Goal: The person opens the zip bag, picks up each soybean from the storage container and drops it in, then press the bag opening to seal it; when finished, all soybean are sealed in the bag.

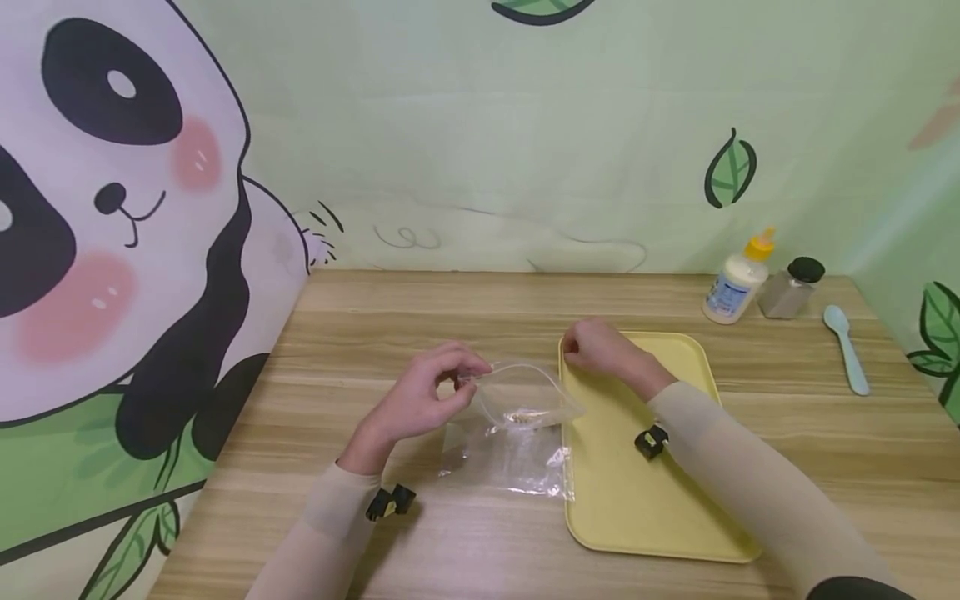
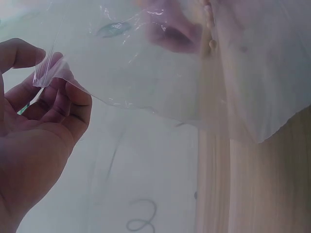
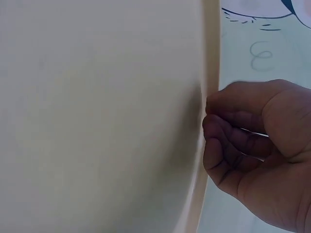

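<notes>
A clear zip bag (image 1: 510,458) spreads over the table and the left edge of a yellow tray, its mouth gaping. My left hand (image 1: 427,392) pinches the bag's upper left rim between thumb and fingers; the left wrist view shows the thin film in those fingers. Small yellowish-brown pieces (image 1: 522,417) show through the plastic. My right hand (image 1: 603,350) is at the upper left corner of the tray (image 1: 645,492), fingers curled and fingertips close together at the rim. Whether those fingertips pinch the rim or something small is hidden.
At the back right stand a glue bottle (image 1: 737,287) with an orange cap and a clear jar (image 1: 787,296) with a black lid. A light blue spoon (image 1: 847,350) lies farther right. A printed cloth wall (image 1: 465,167) rises behind the table.
</notes>
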Motion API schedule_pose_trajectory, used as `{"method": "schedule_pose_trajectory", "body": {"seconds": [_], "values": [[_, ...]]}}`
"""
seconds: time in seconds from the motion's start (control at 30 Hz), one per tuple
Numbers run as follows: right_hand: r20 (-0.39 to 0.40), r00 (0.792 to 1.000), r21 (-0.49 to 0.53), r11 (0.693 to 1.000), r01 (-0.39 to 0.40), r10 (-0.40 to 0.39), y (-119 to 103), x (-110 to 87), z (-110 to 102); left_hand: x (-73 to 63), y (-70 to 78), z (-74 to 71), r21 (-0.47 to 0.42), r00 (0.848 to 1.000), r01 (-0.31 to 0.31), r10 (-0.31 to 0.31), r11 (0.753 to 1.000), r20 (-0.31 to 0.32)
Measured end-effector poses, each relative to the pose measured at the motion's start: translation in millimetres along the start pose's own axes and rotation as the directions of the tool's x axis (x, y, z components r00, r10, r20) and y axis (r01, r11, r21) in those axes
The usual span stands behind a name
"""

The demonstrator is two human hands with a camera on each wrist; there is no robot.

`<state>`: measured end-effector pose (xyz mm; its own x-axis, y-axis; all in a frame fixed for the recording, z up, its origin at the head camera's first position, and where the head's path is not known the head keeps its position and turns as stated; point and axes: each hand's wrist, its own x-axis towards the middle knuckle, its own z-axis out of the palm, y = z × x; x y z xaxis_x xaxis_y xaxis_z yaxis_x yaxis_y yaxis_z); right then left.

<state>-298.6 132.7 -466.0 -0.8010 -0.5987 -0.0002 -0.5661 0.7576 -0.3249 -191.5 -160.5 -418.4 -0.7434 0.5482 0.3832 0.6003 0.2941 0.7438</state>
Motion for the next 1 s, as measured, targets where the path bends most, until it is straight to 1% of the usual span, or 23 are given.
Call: {"method": "schedule_pose_trajectory", "body": {"seconds": [0.13,0.23,0.4,0.73,1.0], "values": [[0.015,0.999,0.041,0.999,-0.031,0.03,0,-5.0,-6,0.4,-0.2,0.0,0.002,1.0,0.0,0.0,1.0,0.002],[0.007,0.999,0.052,0.998,-0.04,0.04,-1,-8.2,-10,0.6,-0.4,-0.3,0.008,1.0,-0.007,0.007,1.0,-0.001],[-0.019,0.999,0.051,0.998,-0.031,0.032,-4,-13.0,-17,0.5,-0.6,0.1,0.007,1.0,-0.016,0.016,1.0,-0.003],[-0.056,0.998,0.071,0.997,-0.014,0.018,-14,-20.7,-30,-0.4,-1.3,1.3,0.0,1.0,-0.008,0.008,1.0,-0.007],[-0.133,0.991,0.075,0.997,0.033,-0.023,-29,-28.6,-45,0.4,-2.6,1.5,0.006,1.0,-0.005,0.005,1.0,-0.005]]}}
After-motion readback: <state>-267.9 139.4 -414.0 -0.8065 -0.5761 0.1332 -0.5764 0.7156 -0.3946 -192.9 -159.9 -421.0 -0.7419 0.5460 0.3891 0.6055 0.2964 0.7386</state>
